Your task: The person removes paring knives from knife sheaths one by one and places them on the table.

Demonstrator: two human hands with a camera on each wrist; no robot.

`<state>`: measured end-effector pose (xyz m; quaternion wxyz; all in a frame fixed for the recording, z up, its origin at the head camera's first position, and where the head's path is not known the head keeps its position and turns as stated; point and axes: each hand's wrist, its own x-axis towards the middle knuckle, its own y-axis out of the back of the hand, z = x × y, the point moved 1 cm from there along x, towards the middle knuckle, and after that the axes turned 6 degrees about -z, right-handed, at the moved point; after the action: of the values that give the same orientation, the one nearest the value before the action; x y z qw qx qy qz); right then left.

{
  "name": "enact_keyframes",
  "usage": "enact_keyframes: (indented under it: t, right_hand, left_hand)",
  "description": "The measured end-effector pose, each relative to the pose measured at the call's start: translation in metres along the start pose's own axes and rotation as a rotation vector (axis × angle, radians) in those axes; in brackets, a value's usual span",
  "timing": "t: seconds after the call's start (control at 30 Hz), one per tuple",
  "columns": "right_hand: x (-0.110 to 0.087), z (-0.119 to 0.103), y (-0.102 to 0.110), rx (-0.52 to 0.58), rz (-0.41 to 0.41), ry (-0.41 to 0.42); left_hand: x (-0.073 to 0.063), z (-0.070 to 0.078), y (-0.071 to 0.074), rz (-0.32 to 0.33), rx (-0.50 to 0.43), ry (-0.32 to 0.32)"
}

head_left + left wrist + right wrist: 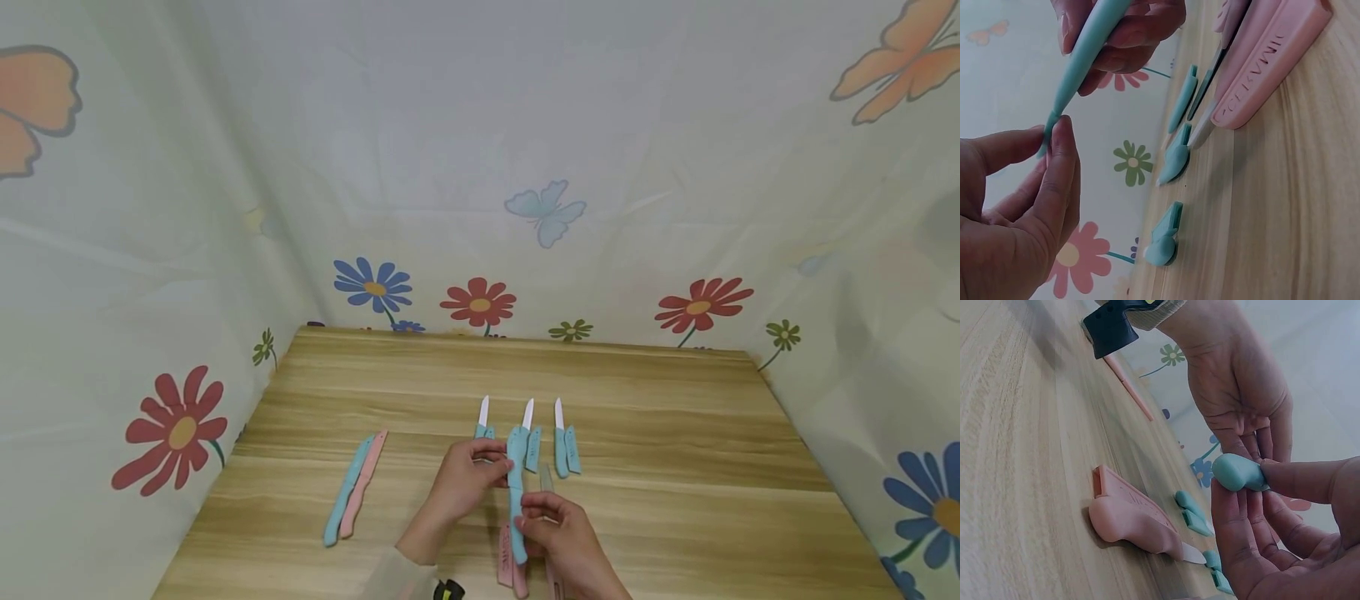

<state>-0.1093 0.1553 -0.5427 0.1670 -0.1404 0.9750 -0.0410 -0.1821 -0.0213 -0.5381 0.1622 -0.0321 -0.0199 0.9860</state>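
A light-blue paring knife (517, 500) in its blue sheath (514, 446) is held above the table by both hands. My left hand (463, 477) pinches the sheath end between thumb and fingers. At the other end, my right hand (564, 533) grips the handle, whose rounded butt (1230, 472) faces the right wrist camera. No blade shows between sheath and handle. Below lie a pink knife (1129, 519) with a pale blade and, beside it, its pink sheath (506, 553). Another blade (546, 478) lies partly hidden beneath my right hand.
Farther back lie three blue knives with white blades (558, 414), each beside a blue sheath (573, 450). To the left, a blue knife (347, 493) and a pink knife (363, 485) lie side by side, sheathed. Flower-printed cloth (465, 125) surrounds the wooden table (675, 500).
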Motion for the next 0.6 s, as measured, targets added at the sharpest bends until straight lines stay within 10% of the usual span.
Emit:
enact_keyframes:
  t: [0.6]
  right_hand:
    - [0.0009,0.0030,-0.0019,-0.016,-0.007,0.005]
  left_hand:
    - [0.0036,0.0010,0.0030,0.005,-0.003,-0.001]
